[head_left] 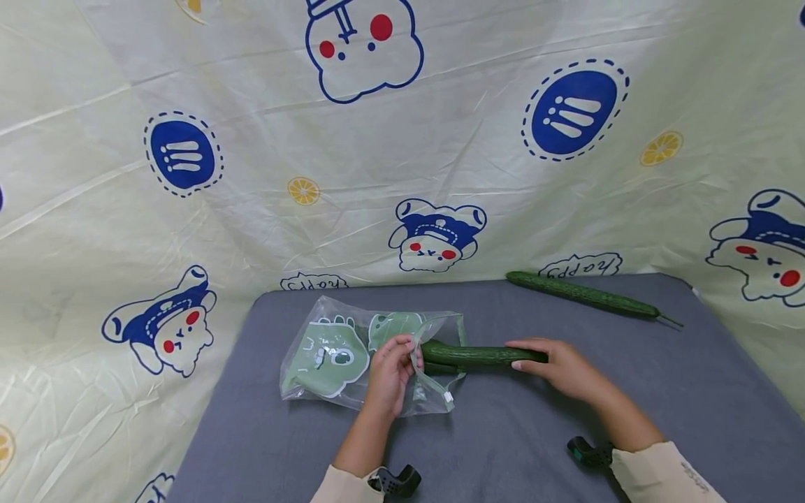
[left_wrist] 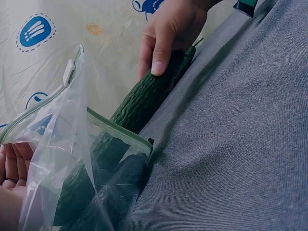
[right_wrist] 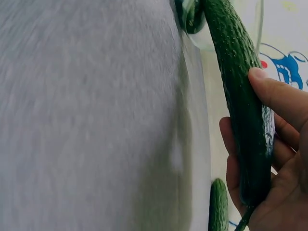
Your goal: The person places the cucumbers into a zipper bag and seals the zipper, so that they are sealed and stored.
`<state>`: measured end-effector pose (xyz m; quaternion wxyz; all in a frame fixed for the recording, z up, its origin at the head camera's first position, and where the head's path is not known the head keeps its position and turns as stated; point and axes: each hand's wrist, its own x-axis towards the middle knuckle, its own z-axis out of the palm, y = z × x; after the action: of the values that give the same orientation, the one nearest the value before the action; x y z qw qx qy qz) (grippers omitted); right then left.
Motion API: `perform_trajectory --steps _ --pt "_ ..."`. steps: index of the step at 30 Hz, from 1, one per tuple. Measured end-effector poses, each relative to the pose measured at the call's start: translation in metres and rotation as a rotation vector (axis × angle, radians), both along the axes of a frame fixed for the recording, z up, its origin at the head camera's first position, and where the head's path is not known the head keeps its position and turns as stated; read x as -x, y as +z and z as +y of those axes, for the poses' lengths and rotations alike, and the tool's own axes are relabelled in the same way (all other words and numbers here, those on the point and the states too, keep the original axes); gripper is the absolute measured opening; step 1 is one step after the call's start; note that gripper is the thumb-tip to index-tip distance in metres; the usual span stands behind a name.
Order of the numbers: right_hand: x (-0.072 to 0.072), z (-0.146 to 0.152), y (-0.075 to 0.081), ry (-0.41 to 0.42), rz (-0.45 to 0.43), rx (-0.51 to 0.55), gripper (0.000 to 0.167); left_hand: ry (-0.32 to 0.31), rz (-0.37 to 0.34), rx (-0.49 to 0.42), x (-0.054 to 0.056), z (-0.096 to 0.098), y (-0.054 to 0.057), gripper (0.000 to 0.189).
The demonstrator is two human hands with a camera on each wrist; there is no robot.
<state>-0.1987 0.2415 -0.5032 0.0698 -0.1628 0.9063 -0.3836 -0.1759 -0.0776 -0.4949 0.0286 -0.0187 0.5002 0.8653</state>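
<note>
A clear zip bag with a green cartoon print lies on its side, its mouth facing right. Thumb and fingers of my left hand pinch the bag at its opening. My right hand grips a long green cucumber by its stem end, thumb along one side and fingers round the other in the right wrist view. The cucumber's far end reaches inside the bag's mouth. Beneath it, another cucumber shows through the plastic in the left wrist view. The bag's slider sits at one end of the spread zip.
A third cucumber lies at the back right of the grey cloth-covered table, its stem pointing right. Behind the table hangs a pale printed curtain. Black straps with small devices are on both wrists.
</note>
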Motion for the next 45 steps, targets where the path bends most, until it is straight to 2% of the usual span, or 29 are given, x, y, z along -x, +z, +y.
perform_trajectory --steps 10,29,45 --pt "0.006 -0.026 -0.003 0.023 0.019 0.031 0.047 0.001 0.018 -0.004 0.001 -0.001 -0.001 0.012" --pt "0.016 -0.075 -0.004 0.051 -0.009 0.06 0.043 -0.002 0.016 0.0 0.001 -0.002 0.0 0.013" --pt "0.018 -0.056 -0.005 0.137 -0.003 0.064 0.041 -0.002 0.02 -0.008 0.0 -0.003 0.0 0.015"
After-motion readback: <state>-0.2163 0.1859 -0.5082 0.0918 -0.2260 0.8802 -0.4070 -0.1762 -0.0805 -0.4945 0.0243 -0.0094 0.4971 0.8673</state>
